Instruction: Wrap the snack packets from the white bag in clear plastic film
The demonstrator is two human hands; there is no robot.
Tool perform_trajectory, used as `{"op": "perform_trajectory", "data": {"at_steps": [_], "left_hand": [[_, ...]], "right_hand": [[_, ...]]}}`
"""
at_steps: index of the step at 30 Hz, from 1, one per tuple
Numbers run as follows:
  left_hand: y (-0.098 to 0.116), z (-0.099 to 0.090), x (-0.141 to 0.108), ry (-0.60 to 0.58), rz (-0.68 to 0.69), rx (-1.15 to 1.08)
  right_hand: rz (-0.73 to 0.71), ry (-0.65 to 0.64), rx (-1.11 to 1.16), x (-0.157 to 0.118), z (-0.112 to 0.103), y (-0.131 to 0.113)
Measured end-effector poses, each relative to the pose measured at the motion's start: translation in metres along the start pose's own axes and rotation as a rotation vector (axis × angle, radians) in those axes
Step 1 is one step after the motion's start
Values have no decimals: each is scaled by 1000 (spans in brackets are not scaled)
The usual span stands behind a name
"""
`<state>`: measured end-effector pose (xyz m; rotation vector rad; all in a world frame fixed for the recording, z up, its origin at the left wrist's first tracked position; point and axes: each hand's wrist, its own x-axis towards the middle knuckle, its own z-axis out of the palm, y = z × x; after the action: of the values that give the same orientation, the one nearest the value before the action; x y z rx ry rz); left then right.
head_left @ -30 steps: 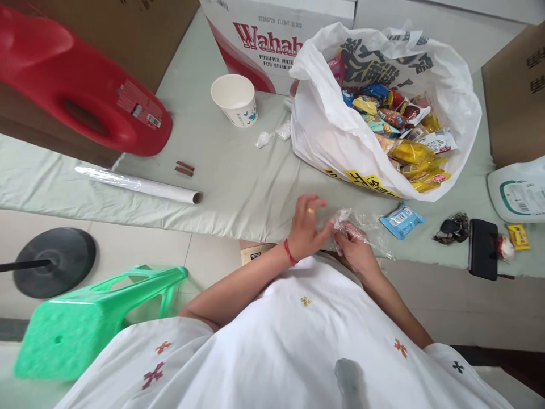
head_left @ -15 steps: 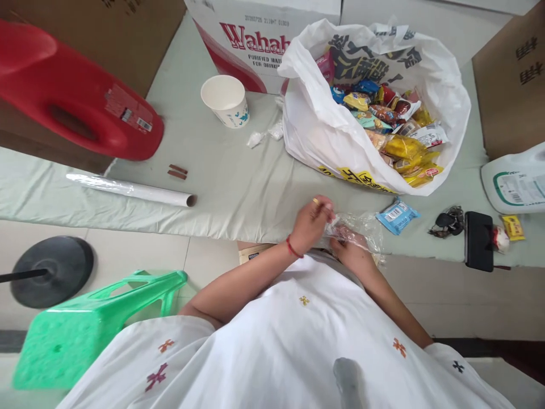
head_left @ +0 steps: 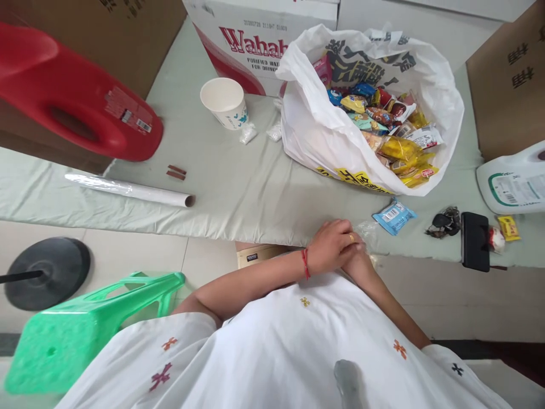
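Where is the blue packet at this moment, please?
In the head view, the blue packet lies right of centre on the table, just in front of the white carrier bag, between the clear plastic and the dark bundle.

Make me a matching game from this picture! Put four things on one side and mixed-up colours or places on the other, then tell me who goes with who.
Things:
1. left hand
2. crinkly wrapper
3. phone
4. stool

Colours and places:
A. green
B. see-through, by the right hand
C. over the right hand
D. black

Right pairs: 1-C, 2-B, 3-D, 4-A
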<state>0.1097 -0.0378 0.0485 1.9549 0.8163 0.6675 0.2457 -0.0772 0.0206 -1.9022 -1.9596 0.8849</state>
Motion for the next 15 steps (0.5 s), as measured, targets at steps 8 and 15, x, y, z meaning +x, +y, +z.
{"op": "perform_trajectory", "data": {"at_steps": [8,15], "left_hand": [[-30,-34,18,779,-627,-996],[-35,-37,22,1046,-583,-749]], "right_hand": [[151,-38,387,-23,-2,-2],[-2,285,526,-27,-24,-13]]}}
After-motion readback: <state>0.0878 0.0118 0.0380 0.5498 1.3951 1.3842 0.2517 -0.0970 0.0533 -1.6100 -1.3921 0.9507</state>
